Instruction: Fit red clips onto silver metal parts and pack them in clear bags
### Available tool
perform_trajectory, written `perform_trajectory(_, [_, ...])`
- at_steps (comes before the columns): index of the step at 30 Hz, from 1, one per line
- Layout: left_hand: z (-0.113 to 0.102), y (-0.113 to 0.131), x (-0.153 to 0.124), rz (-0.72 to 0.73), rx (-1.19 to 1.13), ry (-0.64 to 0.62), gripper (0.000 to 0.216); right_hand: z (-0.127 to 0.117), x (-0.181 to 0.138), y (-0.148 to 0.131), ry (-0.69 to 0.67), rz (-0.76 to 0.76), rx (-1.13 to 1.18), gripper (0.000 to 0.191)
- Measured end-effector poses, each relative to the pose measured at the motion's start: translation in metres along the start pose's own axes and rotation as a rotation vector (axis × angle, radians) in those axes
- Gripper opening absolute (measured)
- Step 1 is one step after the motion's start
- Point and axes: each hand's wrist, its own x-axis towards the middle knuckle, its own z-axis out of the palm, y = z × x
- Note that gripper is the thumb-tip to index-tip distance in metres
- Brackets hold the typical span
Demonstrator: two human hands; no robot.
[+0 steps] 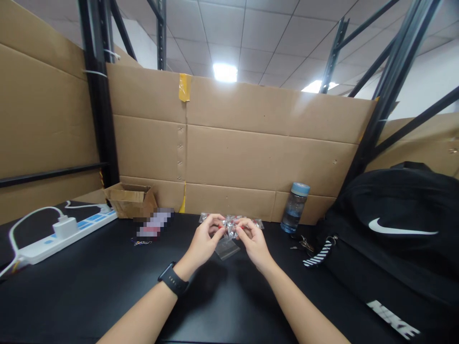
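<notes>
My left hand [205, 242] and my right hand [255, 242] meet above the middle of the black table, fingers closed in a pinch. Between them is a small clear plastic packet [232, 230] with bits of red at its edges; its contents are too small to make out. Similar shiny packets [257, 223] lie in a row just behind my fingers, partly hidden by them. Beneath my hands a flat clear plastic sleeve [228, 250] rests on the table. A dark watch [174, 279] is on my left wrist.
On the left are a white power strip [68, 238] with cables, an open cardboard box [131, 200] and a blurred-out item [156, 223]. To the right stand a water bottle [295, 208], keys [305, 243] and a black backpack [401, 229]. A cardboard wall [233, 157] closes the back.
</notes>
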Motion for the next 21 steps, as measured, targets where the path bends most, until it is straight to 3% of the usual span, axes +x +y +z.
perform_trajectory(10, [0.0,-0.004,-0.002,-0.026,0.034,-0.061,0.028,0.006,-0.004,0.007,-0.103,0.161,0.154,0.029])
perform_trajectory(14, [-0.002,-0.003,-0.002,-0.012,0.139,-0.071,0.027,0.003,-0.004,0.005,-0.159,0.227,0.264,0.043])
perform_trajectory(21, [-0.005,0.0,-0.002,-0.018,0.358,-0.111,0.024,0.0,-0.003,-0.004,-0.129,0.299,0.303,0.045])
